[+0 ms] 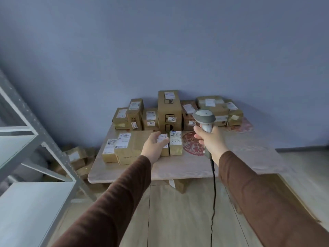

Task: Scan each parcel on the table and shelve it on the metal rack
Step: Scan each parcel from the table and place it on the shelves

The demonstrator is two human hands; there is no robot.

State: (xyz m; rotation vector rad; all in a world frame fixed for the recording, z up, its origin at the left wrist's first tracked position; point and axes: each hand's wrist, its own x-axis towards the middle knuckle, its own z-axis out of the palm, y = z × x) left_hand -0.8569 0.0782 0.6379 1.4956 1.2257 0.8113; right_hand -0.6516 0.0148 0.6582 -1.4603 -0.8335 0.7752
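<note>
Several brown cardboard parcels with white labels stand on a low table [231, 163] against the blue wall. My left hand [154, 144] reaches over the front row, fingers relaxed, at a small parcel [164, 139] which it partly hides; whether it touches the parcel is unclear. Beside it stands another small parcel [175, 143] with handwriting on its label. My right hand [210, 138] grips the handle of a grey barcode scanner [204, 118], its head pointing toward the parcels. The metal rack [30, 136] stands at the left.
The scanner's black cable [213, 193] hangs down to the wooden floor. More boxes [78, 157] lie on the floor between rack and table. A tall parcel [170, 109] stands in the back row. A red round pattern [193, 143] marks the tabletop.
</note>
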